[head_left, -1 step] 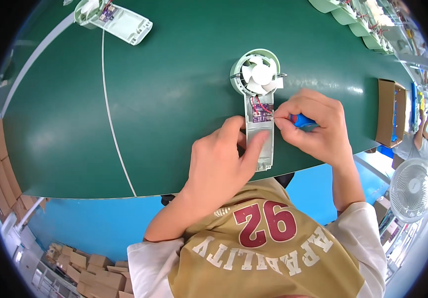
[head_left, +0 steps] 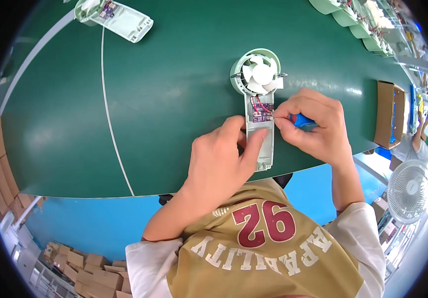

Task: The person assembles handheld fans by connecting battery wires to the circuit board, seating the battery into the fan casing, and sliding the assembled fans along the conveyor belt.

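Note:
A handheld fan's pale green housing [head_left: 265, 154] lies opened on the green table, its round head away from me. White blades [head_left: 261, 74] sit inside the head. Below them a purple circuit board [head_left: 260, 118] with red wires rests in the handle. My left hand [head_left: 221, 156] grips the handle, fingers on its left side and thumb over the inside. At the board's right edge, my right hand [head_left: 318, 121] is closed around a small tool with a blue and red handle [head_left: 301, 120], which looks like a screwdriver. Its thin tip is partly hidden by my fingers.
Another opened fan housing [head_left: 127, 22] lies at the far left. Several green fan housings [head_left: 348, 20] line the far right edge. A cardboard box [head_left: 387, 114] stands at the right, near a white standing fan [head_left: 412, 191]. Cardboard boxes [head_left: 97, 275] are piled on the floor, lower left.

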{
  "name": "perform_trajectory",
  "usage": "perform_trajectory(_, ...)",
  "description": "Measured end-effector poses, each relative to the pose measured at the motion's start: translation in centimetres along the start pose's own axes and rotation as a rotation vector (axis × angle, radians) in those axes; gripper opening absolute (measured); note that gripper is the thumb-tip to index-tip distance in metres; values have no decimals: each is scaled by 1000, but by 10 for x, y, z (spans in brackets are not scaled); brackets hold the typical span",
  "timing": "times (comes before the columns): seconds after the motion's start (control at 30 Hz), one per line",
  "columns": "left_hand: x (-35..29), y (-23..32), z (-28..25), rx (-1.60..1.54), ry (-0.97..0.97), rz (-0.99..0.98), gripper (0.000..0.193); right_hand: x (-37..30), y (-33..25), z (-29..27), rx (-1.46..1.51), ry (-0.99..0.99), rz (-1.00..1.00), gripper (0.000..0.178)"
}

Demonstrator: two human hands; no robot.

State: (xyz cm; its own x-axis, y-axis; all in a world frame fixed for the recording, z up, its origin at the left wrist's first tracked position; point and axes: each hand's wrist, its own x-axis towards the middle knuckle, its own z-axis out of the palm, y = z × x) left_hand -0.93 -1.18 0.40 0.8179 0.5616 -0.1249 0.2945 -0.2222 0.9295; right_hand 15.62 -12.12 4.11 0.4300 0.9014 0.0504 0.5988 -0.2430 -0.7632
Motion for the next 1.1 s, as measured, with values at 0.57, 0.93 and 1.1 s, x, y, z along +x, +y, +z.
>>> perform_trajectory(0.57, 4, -9, 1, -50, -10, 68, 26, 15, -6, -6, -432, -79, -392, 17)
perform_trajectory(0.93, 5, -8, 0, -161, 1, 55, 24, 28, -35, -16, -746, -402, -653, 29)
perform_trajectory(1.1, 4, -5, -1, -151, -29, 8, 24, 31, -39, -18, -849, -508, -747, 28)
